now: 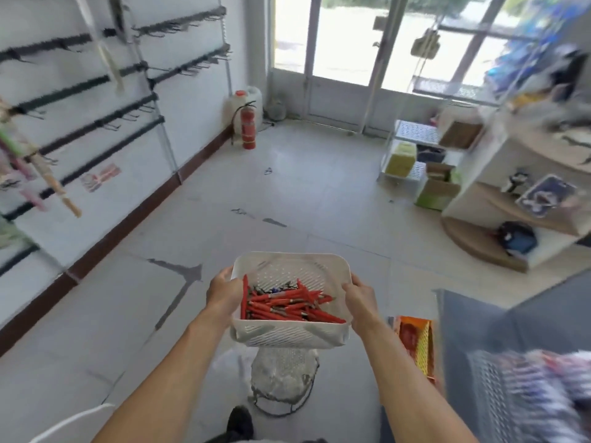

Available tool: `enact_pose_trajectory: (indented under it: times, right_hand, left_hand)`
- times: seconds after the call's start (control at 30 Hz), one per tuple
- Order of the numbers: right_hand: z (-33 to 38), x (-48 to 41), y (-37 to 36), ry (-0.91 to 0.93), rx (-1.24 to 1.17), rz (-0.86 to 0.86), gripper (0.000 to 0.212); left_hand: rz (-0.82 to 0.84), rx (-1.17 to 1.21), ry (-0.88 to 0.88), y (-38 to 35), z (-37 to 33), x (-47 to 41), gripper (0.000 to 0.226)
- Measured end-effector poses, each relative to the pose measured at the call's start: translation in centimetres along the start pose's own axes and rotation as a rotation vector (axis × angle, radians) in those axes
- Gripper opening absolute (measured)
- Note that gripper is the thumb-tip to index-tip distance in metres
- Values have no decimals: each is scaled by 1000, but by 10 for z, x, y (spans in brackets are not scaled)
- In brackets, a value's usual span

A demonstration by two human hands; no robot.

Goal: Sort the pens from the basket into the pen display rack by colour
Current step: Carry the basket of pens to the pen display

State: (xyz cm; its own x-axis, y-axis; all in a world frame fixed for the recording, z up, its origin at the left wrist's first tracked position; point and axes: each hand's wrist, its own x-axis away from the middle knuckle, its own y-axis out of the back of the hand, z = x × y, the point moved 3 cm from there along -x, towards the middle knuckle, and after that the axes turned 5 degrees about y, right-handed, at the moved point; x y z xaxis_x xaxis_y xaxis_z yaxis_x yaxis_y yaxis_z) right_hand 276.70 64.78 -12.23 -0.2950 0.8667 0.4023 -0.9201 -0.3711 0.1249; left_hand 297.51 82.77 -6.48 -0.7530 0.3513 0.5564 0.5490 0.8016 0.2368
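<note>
Plainly, both hands are busy. The left hand [224, 290] curls round the left rim of the white perforated basket [287, 335] and the right hand [359, 298] grips the right rim, so the basket hangs between them in front of the body, above the tiled floor [287, 193] and over a wire stand [283, 375].

The pens [284, 303] lie heaped against the basket's near wall. They are mostly red, with a few blue or dark ones towards the back. Most lie crosswise, their long axes running from one hand towards the other, while one red pen lies along the left wall, just beside the left hand.

I cannot pick out the pen display rack with any certainty. A blurred patterned mass [527, 388] at the lower right, on the right hand's side and past an orange mesh tray [419, 343], may be it, but it is too smeared to tell.

Sorting looks not yet begun. One hand will probably have to let go, or the basket be set down, before any pen can be picked out, and the crosswise heap suits a pinch from above by either hand.
</note>
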Motion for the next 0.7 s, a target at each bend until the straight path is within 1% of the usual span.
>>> enact_pose_trajectory:
  times: [0.07,0.1,0.17,0.27,0.43,0.5,0.57,0.67,0.7]
  right_hand:
    - [9,-9,1,-10,-51,-76,35]
    - [13,-9,1,-6,-72,-103,33]
    - [15,-14,8,2,-126,-175,26]
    - [16,-16,20,9,-191,-218,21]
    - [6,-46,61,-26,-223,-307,32]
    - [3,-57,78,-36,-227,-308,33]
    - [0,-65,101,-49,-245,-326,35]
    - [-2,-67,139,-58,-260,-408,46]
    - [-5,-67,152,-66,-279,-432,45]
  left_hand:
    - [77,-23,-20,-11,-22,-22,54]
    - [101,-61,-31,-16,-29,-32,58]
    - [157,-147,-51,-37,-48,-52,55]
    - [218,-165,-76,-63,-68,-61,50]
    - [304,-252,-101,-128,-89,-75,51]
    - [321,-275,-96,-151,-92,-77,53]
    - [339,-300,-92,-177,-97,-69,55]
    - [383,-335,-118,-221,-105,-53,52]
    - [409,-350,-123,-239,-107,-47,53]
